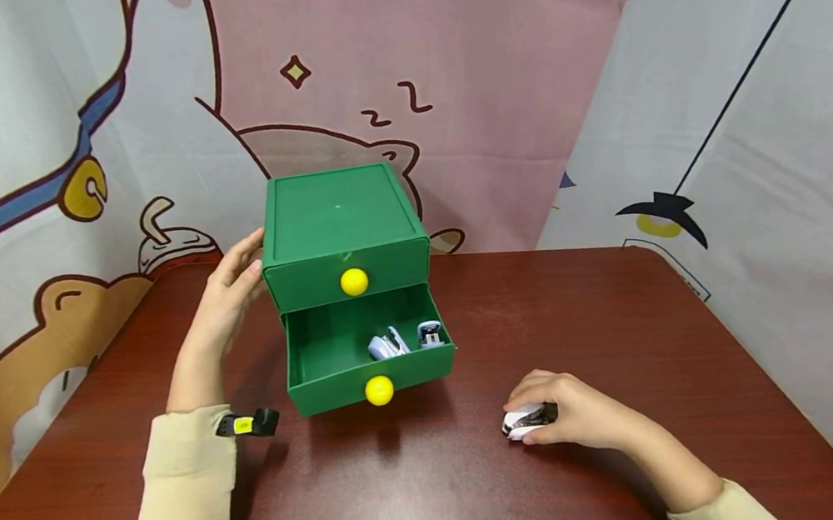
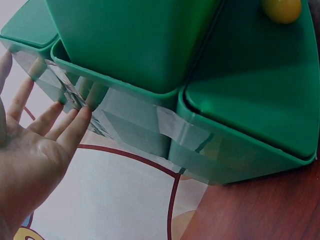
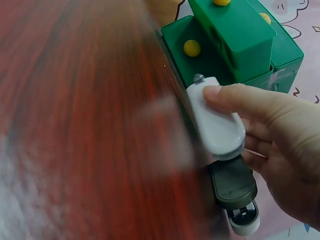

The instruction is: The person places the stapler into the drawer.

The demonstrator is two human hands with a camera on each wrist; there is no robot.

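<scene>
Head view: behind a glossy red-brown table (image 1: 579, 303) — pale glare (image 1: 403, 512) toward its near side — hangs a white-and-pink cloth backdrop (image 1: 519, 74) printed with cartoon animals. The left hand (image 1: 227, 287), fingers extended, touches the side of a green cabinet (image 1: 337, 213); its middle drawer (image 1: 331, 394) stands pulled out, holding two pale staplers (image 1: 389, 345). The right hand (image 1: 574, 412) grasps a white-and-black stapler (image 1: 524, 422) at the tabletop, right of the drawer.
</scene>
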